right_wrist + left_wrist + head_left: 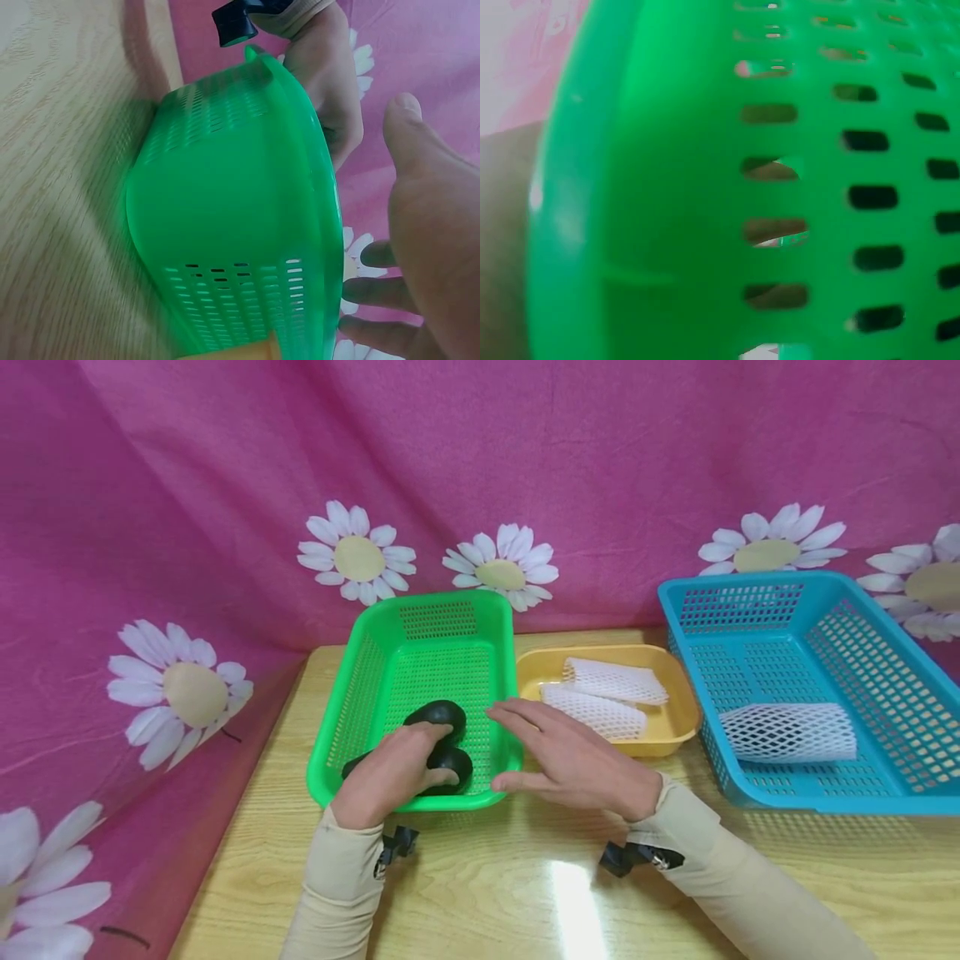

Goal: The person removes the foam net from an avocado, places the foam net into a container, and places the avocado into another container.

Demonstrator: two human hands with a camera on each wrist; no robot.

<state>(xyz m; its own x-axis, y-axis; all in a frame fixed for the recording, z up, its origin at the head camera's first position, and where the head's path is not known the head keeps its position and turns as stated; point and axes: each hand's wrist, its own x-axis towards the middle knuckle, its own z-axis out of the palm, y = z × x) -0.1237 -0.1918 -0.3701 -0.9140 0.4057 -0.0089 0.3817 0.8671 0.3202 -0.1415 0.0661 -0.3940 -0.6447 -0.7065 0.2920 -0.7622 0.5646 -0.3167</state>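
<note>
Inside the green basket (508,677), at its near end, lie dark, glossy eggplants (438,717). My left hand (390,772) reaches over the near rim and grips one eggplant (459,767), its thumb on the near side and fingers over the far side. Part of that eggplant is hidden under the palm. My right hand (570,760) holds nothing; its fingers are extended at the basket's right rim, thumb spread apart. In the right wrist view, the right hand (442,240) is beside the green basket (225,202). Only the basket's perforated wall (682,195) fills most of the left wrist view.
A yellow basin (660,739) right of the green basket holds two white foam net sleeves (615,681). Farther right, a blue basket (750,789) contains a netted item (787,732). Behind the wooden table (480,877) hangs a pink flowered cloth (600,468).
</note>
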